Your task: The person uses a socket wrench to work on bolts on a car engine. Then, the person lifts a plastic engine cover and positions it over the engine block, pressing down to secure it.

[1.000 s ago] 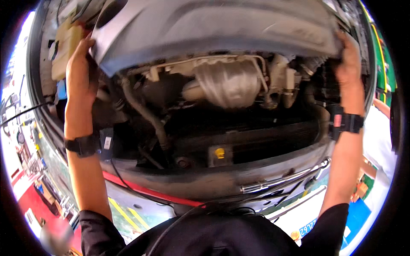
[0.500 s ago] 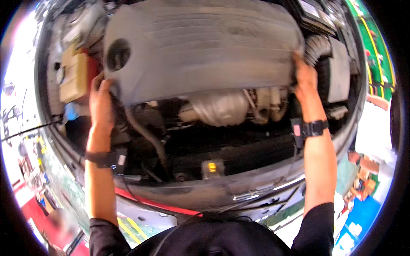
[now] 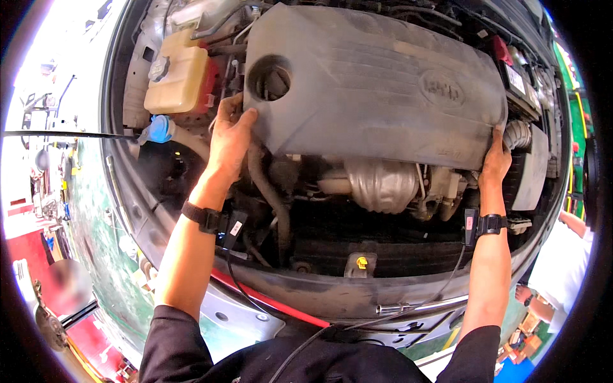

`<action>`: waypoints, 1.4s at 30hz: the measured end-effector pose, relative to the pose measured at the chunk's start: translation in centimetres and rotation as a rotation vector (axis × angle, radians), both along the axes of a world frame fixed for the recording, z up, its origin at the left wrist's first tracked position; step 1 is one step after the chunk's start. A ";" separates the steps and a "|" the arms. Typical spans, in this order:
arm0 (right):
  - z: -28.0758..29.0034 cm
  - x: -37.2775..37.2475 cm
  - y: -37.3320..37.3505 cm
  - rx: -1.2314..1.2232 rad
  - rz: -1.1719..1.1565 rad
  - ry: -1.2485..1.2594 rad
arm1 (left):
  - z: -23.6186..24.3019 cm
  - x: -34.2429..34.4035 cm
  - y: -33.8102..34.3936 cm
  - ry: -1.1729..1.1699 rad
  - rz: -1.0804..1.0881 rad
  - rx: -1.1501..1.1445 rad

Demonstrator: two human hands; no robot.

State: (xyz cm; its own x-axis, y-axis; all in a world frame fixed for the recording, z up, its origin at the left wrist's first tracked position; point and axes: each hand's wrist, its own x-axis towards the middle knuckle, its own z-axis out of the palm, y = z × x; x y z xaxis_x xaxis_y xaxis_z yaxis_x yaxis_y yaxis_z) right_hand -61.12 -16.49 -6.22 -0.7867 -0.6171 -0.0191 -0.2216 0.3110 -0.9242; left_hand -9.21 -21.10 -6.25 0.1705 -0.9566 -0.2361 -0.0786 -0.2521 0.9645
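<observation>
A dusty grey plastic engine cover (image 3: 370, 83), with a round opening at its left and an oval emblem at its right, lies over the engine. My left hand (image 3: 235, 127) grips its lower left edge with fingers curled round it. My right hand (image 3: 497, 156) holds the right edge, beside a corrugated intake hose (image 3: 516, 135); some of its fingers are hidden. Below the cover show a metal heat shield (image 3: 383, 185) and a thick hose (image 3: 274, 210).
A yellowish coolant tank (image 3: 172, 86) and blue washer cap (image 3: 161, 129) sit at left. The battery (image 3: 516, 80) is at upper right. The car's front edge (image 3: 345, 287) crosses below. A co-worker's white sleeve (image 3: 555, 255) is at far right; tools and red cabinets are at far left.
The cover, held by both hands, now appears smaller and farther from the camera, lower in the picture and to the right. Its whole top and the coolant tank have come into view.
</observation>
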 end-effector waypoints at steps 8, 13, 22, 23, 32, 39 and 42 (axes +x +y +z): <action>0.8 -0.1 0.6 0.002 -0.114 -0.093 | 0.7 -1.1 -0.6 0.094 -0.040 -0.029; 1.6 -0.6 0.8 0.051 -0.001 -0.086 | 0.5 -1.2 0.1 0.046 -0.016 0.038; 3.1 0.7 0.3 0.094 -0.029 -0.180 | 2.0 -2.1 -1.0 0.033 0.044 0.034; 3.4 0.7 0.2 0.114 -0.016 -0.172 | 1.8 -2.0 -0.8 -0.021 0.048 0.003; 10.4 -0.5 -2.0 0.292 0.184 -0.139 | 4.0 2.6 -4.7 -0.078 -0.155 -0.186; 13.4 -2.9 -4.3 0.440 0.157 -0.204 | 7.1 3.6 -9.3 0.022 -0.170 -0.169; 13.3 -1.4 -4.9 0.470 0.089 -0.240 | 7.2 4.2 -9.9 0.003 -0.169 -0.176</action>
